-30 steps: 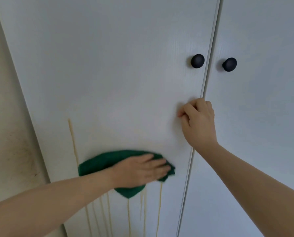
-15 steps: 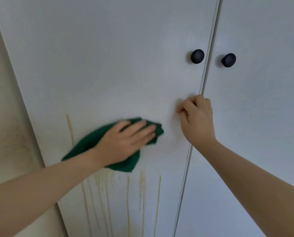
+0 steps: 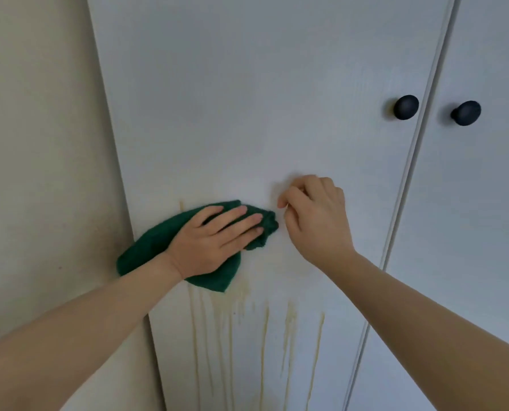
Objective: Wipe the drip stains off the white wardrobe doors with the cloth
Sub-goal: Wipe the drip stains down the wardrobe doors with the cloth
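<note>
One cloth (image 3: 148,250) slants lower-left to upper-right under flat left hand (image 3: 211,241); right hand (image 3: 315,221) curled.

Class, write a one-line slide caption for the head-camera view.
Left hand presses green cloth against white wardrobe door, yellowish drip stains running below.

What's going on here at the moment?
A person is wiping the left wardrobe door. The left hand presses a green cloth flat against it. The right hand, fingers curled and empty, rests against the same door. Yellowish drip stains below the cloth are not yet wiped.
</note>
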